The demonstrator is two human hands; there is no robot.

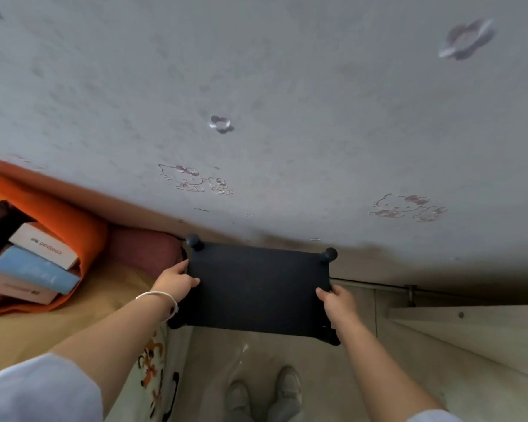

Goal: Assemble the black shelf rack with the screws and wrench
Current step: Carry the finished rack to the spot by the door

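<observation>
Two hands (177, 280) (336, 303) on one black shelf rack (256, 287).

Grey wall with cartoon stickers (256, 117) closes the far side, just behind the flat black shelf panel (256, 287). Orange fabric bag of boxes (58, 214) blocks the left. Pale wooden furniture (470, 336) crowds the right. Floor strip (226, 354) below stands open.

One black shelf rack (258, 287), two round knobs (194, 240), three boxes (37, 271), two shoes (288, 388)
</observation>
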